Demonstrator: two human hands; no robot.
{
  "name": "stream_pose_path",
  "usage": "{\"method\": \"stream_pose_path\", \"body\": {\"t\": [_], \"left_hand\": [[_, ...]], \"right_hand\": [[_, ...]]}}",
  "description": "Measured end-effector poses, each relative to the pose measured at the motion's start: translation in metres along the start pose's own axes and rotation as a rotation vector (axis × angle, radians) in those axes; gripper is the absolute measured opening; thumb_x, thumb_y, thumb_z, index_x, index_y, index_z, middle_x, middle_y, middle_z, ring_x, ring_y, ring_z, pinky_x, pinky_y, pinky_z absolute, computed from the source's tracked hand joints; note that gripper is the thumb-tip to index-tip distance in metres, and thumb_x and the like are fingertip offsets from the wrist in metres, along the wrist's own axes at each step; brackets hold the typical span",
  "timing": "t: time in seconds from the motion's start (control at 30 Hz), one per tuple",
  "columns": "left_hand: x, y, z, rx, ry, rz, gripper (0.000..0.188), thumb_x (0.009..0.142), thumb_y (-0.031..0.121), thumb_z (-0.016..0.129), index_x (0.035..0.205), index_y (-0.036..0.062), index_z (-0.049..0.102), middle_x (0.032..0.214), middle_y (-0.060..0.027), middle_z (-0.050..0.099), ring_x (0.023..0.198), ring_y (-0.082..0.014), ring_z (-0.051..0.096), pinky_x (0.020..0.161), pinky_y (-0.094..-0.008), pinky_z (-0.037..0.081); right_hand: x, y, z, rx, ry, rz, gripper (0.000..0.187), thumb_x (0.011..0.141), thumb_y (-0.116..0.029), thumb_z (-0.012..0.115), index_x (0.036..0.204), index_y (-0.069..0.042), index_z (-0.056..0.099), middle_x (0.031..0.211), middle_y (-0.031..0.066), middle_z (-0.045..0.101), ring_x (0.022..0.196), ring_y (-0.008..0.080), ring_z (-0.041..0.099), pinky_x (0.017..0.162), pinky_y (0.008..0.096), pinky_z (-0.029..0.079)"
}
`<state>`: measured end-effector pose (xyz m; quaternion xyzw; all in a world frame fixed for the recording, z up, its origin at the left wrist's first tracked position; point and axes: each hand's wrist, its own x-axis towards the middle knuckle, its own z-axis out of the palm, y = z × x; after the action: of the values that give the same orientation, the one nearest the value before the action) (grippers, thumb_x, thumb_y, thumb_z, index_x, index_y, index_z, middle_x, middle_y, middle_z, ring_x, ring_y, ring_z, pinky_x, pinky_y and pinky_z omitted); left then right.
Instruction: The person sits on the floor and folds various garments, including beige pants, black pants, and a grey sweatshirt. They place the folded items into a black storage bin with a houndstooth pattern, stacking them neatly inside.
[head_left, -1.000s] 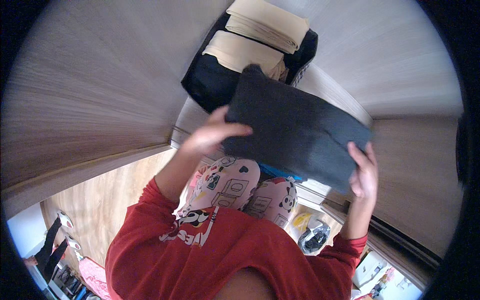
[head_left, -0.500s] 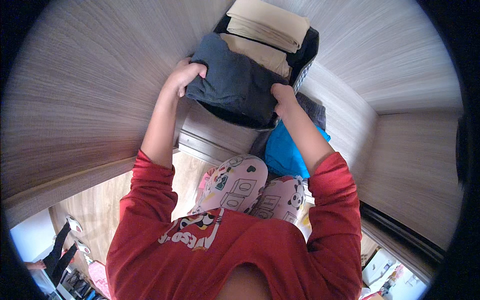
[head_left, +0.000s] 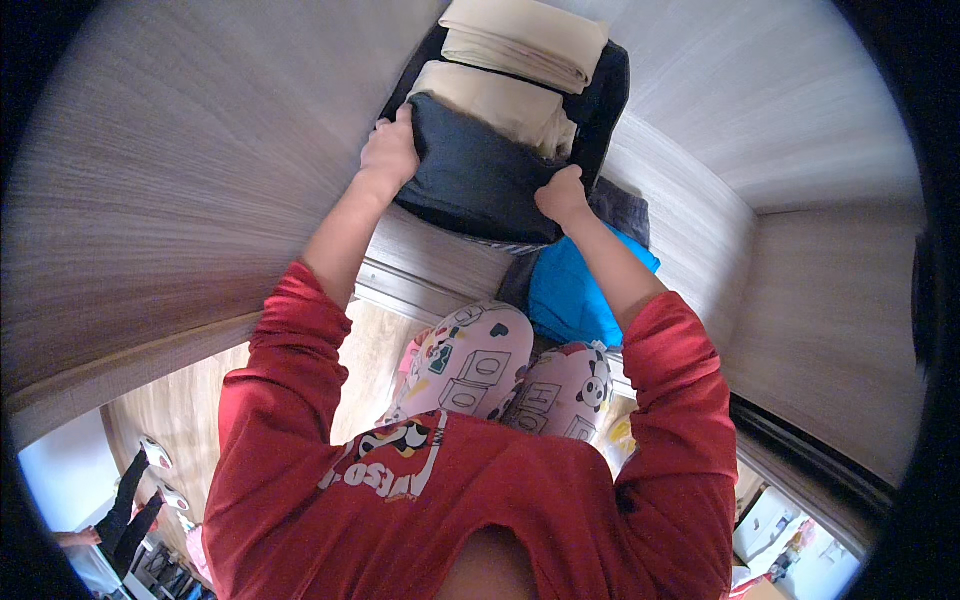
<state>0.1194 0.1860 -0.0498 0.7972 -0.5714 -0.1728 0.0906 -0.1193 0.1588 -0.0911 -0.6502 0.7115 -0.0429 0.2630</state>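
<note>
A dark folded garment (head_left: 478,180) lies in the near part of a black storage box (head_left: 612,95) on the cabinet floor. At its left edge my left hand (head_left: 390,152) is closed on the cloth, thumb on top. My right hand (head_left: 562,196) pinches the right edge, beside the box's right wall. Both hands' fingertips are hidden. Behind the garment, two beige folded cloths stand in the box: a nearer one (head_left: 490,98) and a farther one (head_left: 525,42).
Bright blue cloth (head_left: 578,292) and a dark grey garment (head_left: 622,212) lie right of the box, partly under my right forearm. Wood-grain cabinet walls (head_left: 200,150) rise on both sides. My knees (head_left: 480,360) are close in front. Another person's legs (head_left: 130,515) show at lower left.
The dark garment has gone down flatter into the box, uncovering more of the nearer beige cloth. My left hand has shifted slightly right; its grip has turned, thumb now pointing away from me.
</note>
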Motion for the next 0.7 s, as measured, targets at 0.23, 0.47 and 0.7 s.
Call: {"method": "stream_pose_path", "body": {"t": [0.23, 0.47, 0.7], "left_hand": [[0.001, 0.044, -0.049, 0.441, -0.282, 0.521, 0.091, 0.051, 0.010, 0.075, 0.130, 0.0215, 0.031, 0.130, -0.0129, 0.034, 0.122, -0.0350, 0.030, 0.093, -0.0446, 0.038], [0.013, 0.025, -0.013, 0.790, -0.593, 0.531, 0.124, 0.043, 0.018, 0.084, 0.137, 0.0257, 0.003, 0.143, -0.0137, 0.004, 0.131, -0.0355, 0.003, 0.094, -0.0607, 0.026], [0.010, 0.009, 0.024, 0.821, -0.460, 0.506, 0.121, 0.050, 0.015, 0.080, 0.137, 0.0222, -0.004, 0.143, -0.0127, -0.008, 0.131, -0.0348, -0.007, 0.093, -0.0666, 0.021]], "right_hand": [[-0.040, -0.039, -0.063, -0.395, 0.019, -0.816, 0.083, 0.061, -0.019, 0.073, 0.129, -0.009, 0.029, 0.124, 0.0273, 0.034, 0.111, 0.0474, 0.037, 0.094, 0.0494, 0.033], [-0.048, -0.060, -0.020, -0.790, -0.432, -0.530, 0.082, 0.072, -0.018, 0.064, 0.136, -0.032, 0.015, 0.139, 0.0237, 0.012, 0.116, 0.0571, 0.022, 0.088, 0.0579, 0.035], [-0.056, -0.033, -0.002, -0.652, -0.190, -0.657, 0.066, 0.077, -0.014, 0.056, 0.133, -0.033, 0.026, 0.140, 0.0203, 0.015, 0.116, 0.0575, 0.021, 0.087, 0.0600, 0.033]]}}
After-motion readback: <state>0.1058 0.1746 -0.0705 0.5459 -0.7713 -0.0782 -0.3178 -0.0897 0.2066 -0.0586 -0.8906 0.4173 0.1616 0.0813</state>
